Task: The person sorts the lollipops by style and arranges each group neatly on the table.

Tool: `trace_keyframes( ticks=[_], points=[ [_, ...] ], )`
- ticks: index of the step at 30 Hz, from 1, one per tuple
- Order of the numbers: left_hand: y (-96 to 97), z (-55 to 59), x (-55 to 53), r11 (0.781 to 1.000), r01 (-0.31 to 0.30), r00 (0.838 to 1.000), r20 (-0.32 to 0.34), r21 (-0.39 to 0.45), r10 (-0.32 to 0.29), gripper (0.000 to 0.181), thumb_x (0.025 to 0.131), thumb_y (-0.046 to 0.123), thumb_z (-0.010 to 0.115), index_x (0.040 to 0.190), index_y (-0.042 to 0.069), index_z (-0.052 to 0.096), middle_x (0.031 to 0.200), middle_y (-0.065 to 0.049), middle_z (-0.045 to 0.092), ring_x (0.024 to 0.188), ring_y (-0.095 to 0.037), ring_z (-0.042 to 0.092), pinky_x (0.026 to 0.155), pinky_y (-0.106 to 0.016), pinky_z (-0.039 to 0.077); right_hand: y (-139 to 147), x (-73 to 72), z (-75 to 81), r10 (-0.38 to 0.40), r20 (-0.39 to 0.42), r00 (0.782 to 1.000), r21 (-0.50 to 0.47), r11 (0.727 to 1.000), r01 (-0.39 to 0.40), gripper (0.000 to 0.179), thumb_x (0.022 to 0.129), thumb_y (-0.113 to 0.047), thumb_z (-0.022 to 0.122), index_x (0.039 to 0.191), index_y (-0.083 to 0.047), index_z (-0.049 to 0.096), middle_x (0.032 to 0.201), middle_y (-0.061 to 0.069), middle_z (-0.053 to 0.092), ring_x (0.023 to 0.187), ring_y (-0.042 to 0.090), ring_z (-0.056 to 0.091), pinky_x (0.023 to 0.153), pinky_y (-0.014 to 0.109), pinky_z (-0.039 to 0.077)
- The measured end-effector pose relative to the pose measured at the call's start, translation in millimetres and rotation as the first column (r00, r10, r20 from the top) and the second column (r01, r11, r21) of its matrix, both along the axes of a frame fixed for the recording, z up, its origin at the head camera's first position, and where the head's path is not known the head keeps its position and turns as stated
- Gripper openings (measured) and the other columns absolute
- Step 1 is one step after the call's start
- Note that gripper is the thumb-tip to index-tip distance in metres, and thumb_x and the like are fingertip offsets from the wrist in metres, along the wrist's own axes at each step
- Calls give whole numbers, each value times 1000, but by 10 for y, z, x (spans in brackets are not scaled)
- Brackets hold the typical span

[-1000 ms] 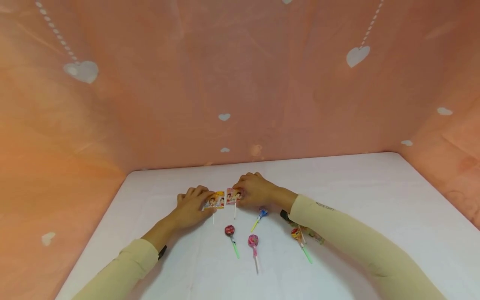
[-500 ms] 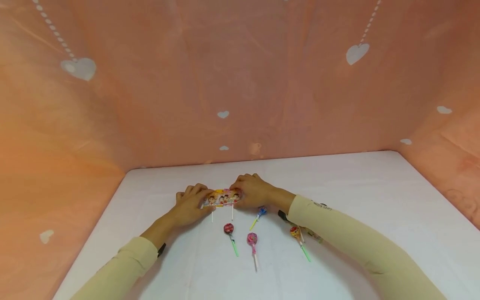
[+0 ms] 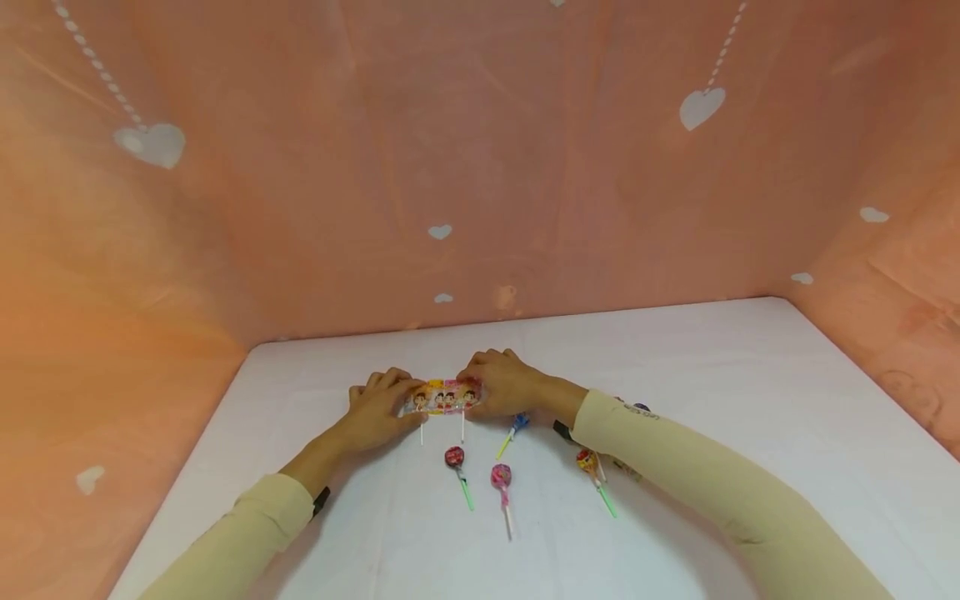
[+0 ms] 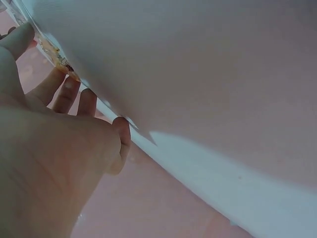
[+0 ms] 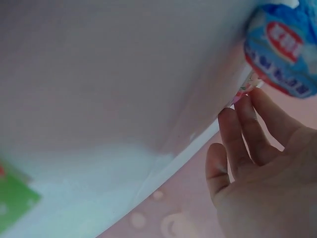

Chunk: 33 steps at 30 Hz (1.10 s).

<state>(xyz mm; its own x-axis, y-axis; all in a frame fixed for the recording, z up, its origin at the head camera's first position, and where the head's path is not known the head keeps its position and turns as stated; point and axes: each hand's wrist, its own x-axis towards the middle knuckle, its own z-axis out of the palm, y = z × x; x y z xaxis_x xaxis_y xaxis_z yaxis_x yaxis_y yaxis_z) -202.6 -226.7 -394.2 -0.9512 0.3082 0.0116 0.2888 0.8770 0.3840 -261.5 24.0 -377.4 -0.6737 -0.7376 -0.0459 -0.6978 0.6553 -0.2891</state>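
Observation:
My left hand pinches the left side of a flat lollipop in a yellow-orange wrapper between thumb and forefinger. The right hand holds the outer side of a matching flat lollipop in a pink wrapper. Both lie side by side on the white table, wrapper edges meeting, white sticks towards me. In the left wrist view, the orange wrapper shows at the fingertips. A round blue lollipop is close to the right hand in the right wrist view; only a sliver of the pink wrapper shows there.
Nearer me on the white table lie a round red lollipop, a pink one and an orange one. My right sleeve partly covers more sweets, including a purple one. A peach curtain stands behind.
The right hand has brought the pink-wrapped lollipop leftward against the orange-wrapped one, closing the gap between them. The left hand keeps its grip with little movement.

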Motion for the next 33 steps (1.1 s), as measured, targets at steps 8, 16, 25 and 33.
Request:
trace_keyframes(
  ticks=[8, 16, 25, 33],
  points=[
    [-3, 30, 7, 1000, -2, 1000, 1, 0, 2, 56, 93, 41, 65, 141, 14, 54, 138, -7, 49, 127, -32, 40, 94, -54, 26, -15, -6, -11, 3, 15, 1000, -14, 1000, -3, 60, 87, -46, 71, 138, -18, 58, 136, 4, 57, 127, 24, 49, 106, 47, 35],
    [-15, 3, 30, 1000, -6, 1000, 6, 2, 6, 56, 93, 40, 66, 140, 14, 54, 138, -7, 49, 126, -32, 41, 93, -53, 26, -23, 3, -36, 6, 15, 1000, -13, 1000, -5, 62, 86, -48, 71, 139, -19, 57, 136, 3, 56, 127, 24, 49, 105, 46, 35],
    [3, -33, 25, 1000, -9, 1000, -1, 1, 9, 55, 93, 39, 66, 141, 14, 54, 138, -7, 49, 127, -32, 40, 93, -53, 26, 4, 12, -6, -4, 12, 1000, -8, 1000, 4, 65, 86, -48, 72, 141, -18, 56, 138, 5, 55, 128, 24, 49, 106, 48, 35],
    [-2, -22, 11, 1000, -6, 1000, -4, 5, 6, 56, 93, 39, 65, 142, 14, 53, 139, -8, 48, 128, -33, 39, 94, -55, 26, 251, 89, 308, 40, 22, 999, -97, 995, -38, 58, 89, -43, 70, 140, -19, 57, 139, 5, 57, 132, 26, 48, 106, 55, 32]
  ],
)
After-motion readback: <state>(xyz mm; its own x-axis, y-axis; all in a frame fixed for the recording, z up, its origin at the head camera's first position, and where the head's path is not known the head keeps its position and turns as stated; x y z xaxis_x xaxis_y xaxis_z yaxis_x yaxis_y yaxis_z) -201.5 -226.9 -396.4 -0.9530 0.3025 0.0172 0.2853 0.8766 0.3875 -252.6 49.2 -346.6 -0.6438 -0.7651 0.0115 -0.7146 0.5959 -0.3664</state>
